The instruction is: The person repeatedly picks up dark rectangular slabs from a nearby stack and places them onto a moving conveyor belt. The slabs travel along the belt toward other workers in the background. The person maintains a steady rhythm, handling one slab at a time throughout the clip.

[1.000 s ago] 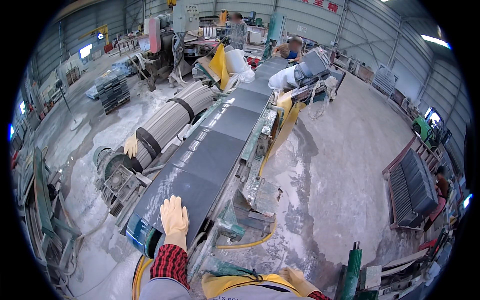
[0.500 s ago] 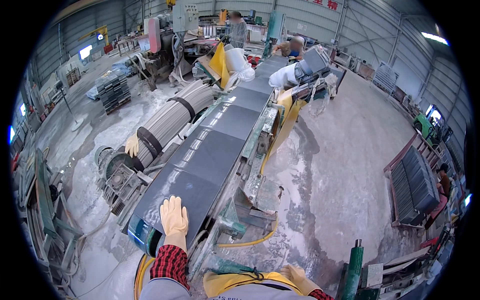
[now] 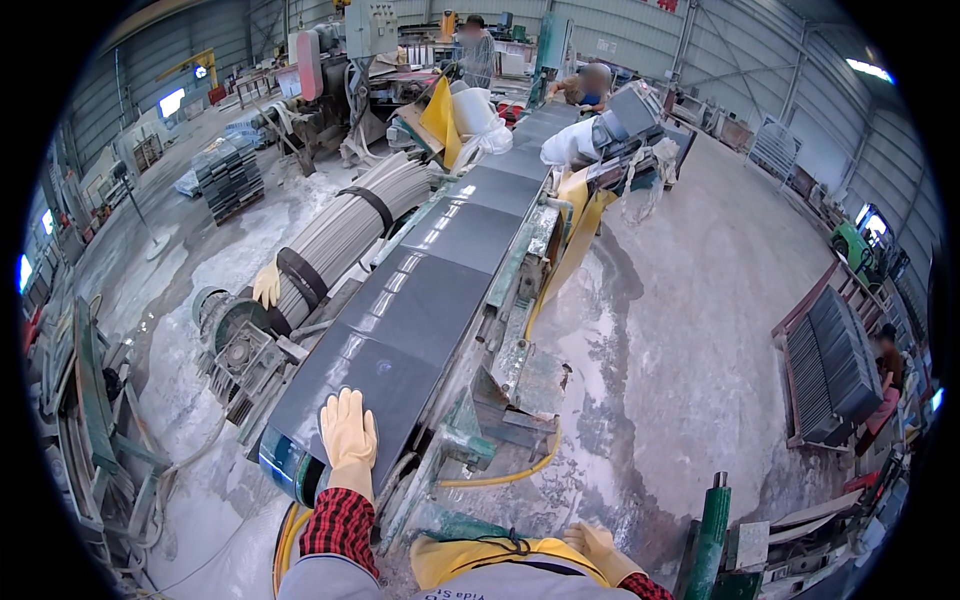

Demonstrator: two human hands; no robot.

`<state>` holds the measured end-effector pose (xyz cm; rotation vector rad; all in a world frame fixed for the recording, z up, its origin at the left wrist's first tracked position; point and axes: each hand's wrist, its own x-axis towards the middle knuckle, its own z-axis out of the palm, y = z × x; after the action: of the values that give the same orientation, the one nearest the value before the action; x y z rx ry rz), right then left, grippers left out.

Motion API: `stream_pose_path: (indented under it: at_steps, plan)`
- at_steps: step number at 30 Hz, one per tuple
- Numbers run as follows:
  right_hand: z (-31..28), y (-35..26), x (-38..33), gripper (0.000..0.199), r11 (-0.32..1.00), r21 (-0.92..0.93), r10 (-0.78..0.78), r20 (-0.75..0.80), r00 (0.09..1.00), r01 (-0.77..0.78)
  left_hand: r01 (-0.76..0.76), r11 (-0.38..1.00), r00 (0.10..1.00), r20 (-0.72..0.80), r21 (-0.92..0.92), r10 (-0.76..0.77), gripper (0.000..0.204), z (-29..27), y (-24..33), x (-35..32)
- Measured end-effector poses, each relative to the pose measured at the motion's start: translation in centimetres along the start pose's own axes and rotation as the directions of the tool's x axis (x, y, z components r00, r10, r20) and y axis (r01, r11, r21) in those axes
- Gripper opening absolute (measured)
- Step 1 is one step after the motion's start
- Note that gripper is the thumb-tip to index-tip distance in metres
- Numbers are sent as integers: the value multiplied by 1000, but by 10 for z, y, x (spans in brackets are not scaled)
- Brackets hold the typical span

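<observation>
My left hand [image 3: 348,430], in a cream rubber glove, lies flat with fingers stretched out on the near end of a dark grey stone slab [image 3: 385,375]. That slab is the nearest of several polished slabs laid end to end along a conveyor [image 3: 285,465], whose rounded blue-green end shows beside my wrist. My right hand [image 3: 595,548], gloved alike, hangs low by my yellow apron [image 3: 500,560]. Its fingers look loosely apart, with nothing visible in them.
Left of the conveyor are a bundle of long grey strips [image 3: 340,240], a loose glove [image 3: 267,285] and a motor [image 3: 240,345]. A green post [image 3: 710,530] stands at my right. Beyond are a slab rack [image 3: 830,365] and a forklift [image 3: 855,245]. A co-worker [image 3: 590,85] bends at the far end.
The view has shifted slightly. My left hand stays flat on the slab, and my right hand sits a little higher in the picture. The far co-worker has shifted posture.
</observation>
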<state>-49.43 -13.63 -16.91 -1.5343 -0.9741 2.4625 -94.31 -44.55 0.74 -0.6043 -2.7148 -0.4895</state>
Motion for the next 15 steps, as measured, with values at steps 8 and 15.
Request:
stream_pose_path:
  at_steps: [8, 15]
  plan:
    - [8, -2, 1, 28, 999, -10, 31, -64, 997, -32, 15, 1000, 1000, 2, 20, -15, 44, -1, -7, -6]
    - [6, -1, 0, 25, 1000, 13, 23, -55, 998, -22, 18, 1000, 1000, 21, 22, -18, 46, -3, -9, -9]
